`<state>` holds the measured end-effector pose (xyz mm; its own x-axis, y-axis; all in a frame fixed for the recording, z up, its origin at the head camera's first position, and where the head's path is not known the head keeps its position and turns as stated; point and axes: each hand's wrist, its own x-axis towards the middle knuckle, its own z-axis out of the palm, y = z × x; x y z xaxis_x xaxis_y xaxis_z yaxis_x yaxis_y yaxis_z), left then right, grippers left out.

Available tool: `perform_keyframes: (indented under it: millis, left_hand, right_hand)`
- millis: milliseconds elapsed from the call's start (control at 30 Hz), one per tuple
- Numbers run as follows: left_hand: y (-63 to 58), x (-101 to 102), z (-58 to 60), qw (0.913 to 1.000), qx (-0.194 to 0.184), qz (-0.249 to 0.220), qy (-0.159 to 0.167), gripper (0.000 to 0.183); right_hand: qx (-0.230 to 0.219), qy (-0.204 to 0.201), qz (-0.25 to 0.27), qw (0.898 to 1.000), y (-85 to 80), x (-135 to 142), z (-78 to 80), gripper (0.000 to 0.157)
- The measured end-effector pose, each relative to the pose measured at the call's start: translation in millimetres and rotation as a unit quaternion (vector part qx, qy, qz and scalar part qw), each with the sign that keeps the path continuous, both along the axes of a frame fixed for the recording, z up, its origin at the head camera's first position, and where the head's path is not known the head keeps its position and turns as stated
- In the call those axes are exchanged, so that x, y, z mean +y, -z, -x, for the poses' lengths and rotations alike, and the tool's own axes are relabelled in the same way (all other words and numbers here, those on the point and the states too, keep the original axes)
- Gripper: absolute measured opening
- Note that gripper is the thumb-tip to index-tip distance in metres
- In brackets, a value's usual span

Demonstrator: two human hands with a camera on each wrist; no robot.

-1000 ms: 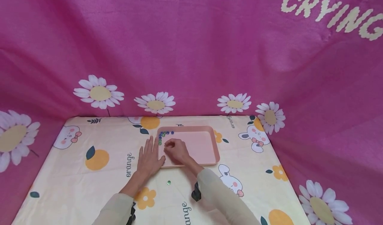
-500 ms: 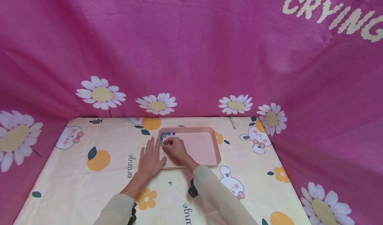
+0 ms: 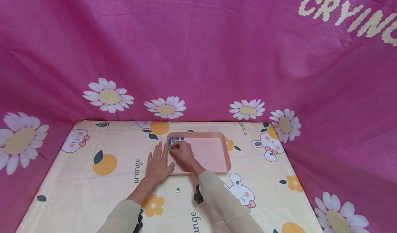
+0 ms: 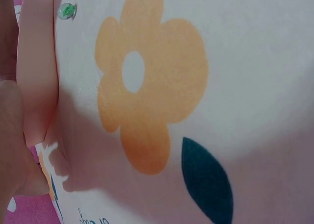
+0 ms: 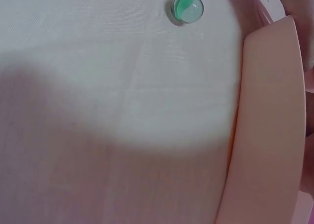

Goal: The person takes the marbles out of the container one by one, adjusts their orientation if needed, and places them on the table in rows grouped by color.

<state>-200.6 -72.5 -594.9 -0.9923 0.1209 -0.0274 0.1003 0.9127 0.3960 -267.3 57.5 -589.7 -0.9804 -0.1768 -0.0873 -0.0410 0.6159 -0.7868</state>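
Observation:
A shallow pink tray (image 3: 214,153) lies on the table. Along its left and far walls, small blue and green marbles (image 3: 177,138) form an L-shaped line. My left hand (image 3: 157,165) rests across the tray's left edge, fingers straight and thumb spread to the near rim. Inside the tray, my right hand (image 3: 183,153) has thumb and fingers pinched together beside the lower end of the left marble line; what it pinches is mostly hidden by the fingertips. One clear green-swirled marble (image 5: 187,8) sits on the cloth in front of the tray.
The table wears a cream cloth (image 3: 77,188) printed with oranges, flowers and rabbits. A pink curtain (image 3: 198,53) with daisies hangs behind and at both sides. In the right wrist view the tray's near wall (image 5: 267,121) hides most of the right hand.
My right hand has moved slightly left and in toward the lower end of the marble line. The left hand keeps its place on the tray; the head view has shifted a little.

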Motion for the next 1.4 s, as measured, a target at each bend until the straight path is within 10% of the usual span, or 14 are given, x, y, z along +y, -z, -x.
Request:
perform_keyframes:
  millis: [1400]
  left_hand:
    - [-4.4,0,-1.9,1.0000,0.001,0.000,0.001,0.091]
  right_hand:
    - [0.102,-0.037,0.145,0.984,-36.5,59,-20.9,0.018]
